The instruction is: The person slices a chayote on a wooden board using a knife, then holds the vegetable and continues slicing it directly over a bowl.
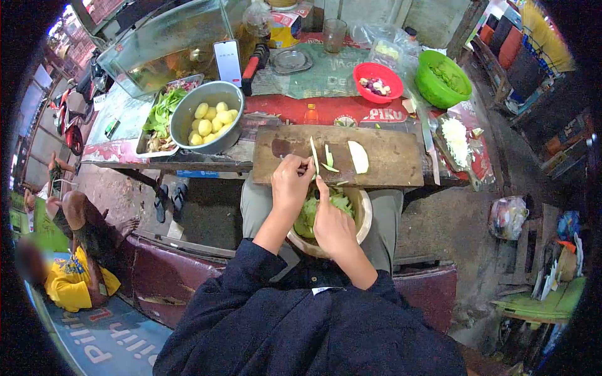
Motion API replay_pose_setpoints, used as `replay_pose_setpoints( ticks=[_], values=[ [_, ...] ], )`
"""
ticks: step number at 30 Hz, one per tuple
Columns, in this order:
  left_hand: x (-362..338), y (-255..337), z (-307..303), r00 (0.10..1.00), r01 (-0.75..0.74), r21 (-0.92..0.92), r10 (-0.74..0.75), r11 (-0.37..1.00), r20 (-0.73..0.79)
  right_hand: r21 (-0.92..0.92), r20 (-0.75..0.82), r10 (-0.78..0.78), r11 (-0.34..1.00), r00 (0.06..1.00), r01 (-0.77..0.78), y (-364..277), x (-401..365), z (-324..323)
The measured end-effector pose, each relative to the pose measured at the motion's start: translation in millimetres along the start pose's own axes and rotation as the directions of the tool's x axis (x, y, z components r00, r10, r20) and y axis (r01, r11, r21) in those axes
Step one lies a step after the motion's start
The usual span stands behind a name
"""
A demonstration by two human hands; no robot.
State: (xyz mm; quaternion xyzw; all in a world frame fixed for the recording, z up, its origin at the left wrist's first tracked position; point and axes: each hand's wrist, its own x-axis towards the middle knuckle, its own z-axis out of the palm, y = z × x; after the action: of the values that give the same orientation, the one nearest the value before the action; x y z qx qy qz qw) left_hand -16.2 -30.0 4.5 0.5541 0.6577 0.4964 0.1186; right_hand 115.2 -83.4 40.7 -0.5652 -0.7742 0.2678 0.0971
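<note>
My left hand (291,182) is closed in a pinch at the front edge of the wooden cutting board (395,153), its fingertips by a thin pale strip (314,152); what they grip is mostly hidden. My right hand (333,222) is closed around a knife, its index finger stretched forward and a bit of dark handle (317,193) showing. A pale green vegetable slice (358,156) lies flat on the board, with cut green strips (329,158) nearer my hands. Below the board, a round bowl (365,219) of shredded pale green vegetable (305,219) rests between my legs.
A grey pot (179,116) of peeled potatoes stands left, beside a tray of greens (166,113) and a propped phone (228,62). Behind the board are a red bowl (378,93) and a green basket (439,94). Right lie another knife (431,147) and white shreds (456,141). A person (78,276) sits left.
</note>
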Motion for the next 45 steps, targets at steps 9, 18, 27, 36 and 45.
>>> replay_pose_setpoints(
  ticks=[9,18,27,36,45],
  values=[
    [0,2,-7,0.998,0.022,-0.030,-0.021,0.999,0.053,0.057,-0.024,-0.029,0.998,0.999,0.031,15,-38,7],
    [-11,4,-19,0.997,0.053,-0.074,-0.048,0.996,0.057,0.114,-0.072,-0.076,0.990,0.994,0.084,3,-37,-5],
    [-16,5,-11,0.999,0.041,0.013,-0.041,0.999,0.015,0.061,-0.125,-0.106,0.992,0.987,0.114,-2,-36,12],
    [-18,4,-10,0.999,0.032,0.018,-0.033,0.999,0.014,0.029,0.014,-0.004,1.000,1.000,0.004,-1,-10,16],
    [-15,4,-13,0.998,0.055,0.030,-0.056,0.998,0.034,0.089,0.076,0.010,0.996,0.997,-0.017,6,-40,14]
  ],
)
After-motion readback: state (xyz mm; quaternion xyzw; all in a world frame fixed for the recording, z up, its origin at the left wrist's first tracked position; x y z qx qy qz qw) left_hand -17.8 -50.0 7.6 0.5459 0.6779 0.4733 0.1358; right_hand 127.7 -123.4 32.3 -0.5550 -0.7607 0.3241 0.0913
